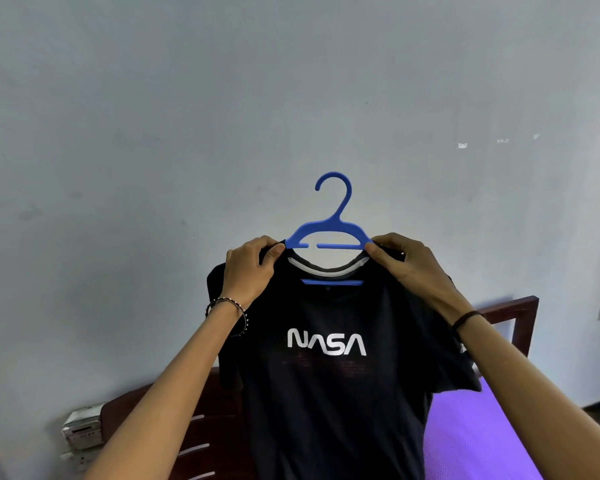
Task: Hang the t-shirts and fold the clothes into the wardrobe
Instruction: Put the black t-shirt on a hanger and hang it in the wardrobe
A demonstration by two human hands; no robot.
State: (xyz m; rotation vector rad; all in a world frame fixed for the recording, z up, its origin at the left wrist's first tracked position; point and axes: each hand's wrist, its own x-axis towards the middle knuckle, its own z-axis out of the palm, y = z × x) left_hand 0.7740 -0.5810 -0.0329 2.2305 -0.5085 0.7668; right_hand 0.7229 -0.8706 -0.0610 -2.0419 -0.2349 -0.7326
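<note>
Two hands raised at chest height, held apart, each pinching one shoulder of a black NASA t-shirt (326, 393). Left hand (248, 268) grips the left shoulder seam, thumb and fingers curled on the cloth; beaded bracelet (229, 306) on that wrist. Right hand (406, 265) does the same at the right shoulder; dark band (466, 318) on its wrist. Shirt hangs between the hands, front facing the camera. Blue plastic hanger (336, 230) sits inside the collar, hook upright above it. Behind: bed with purple sheet (471, 438), dark wooden headboard (513, 313), then pale wall (187, 116).
</note>
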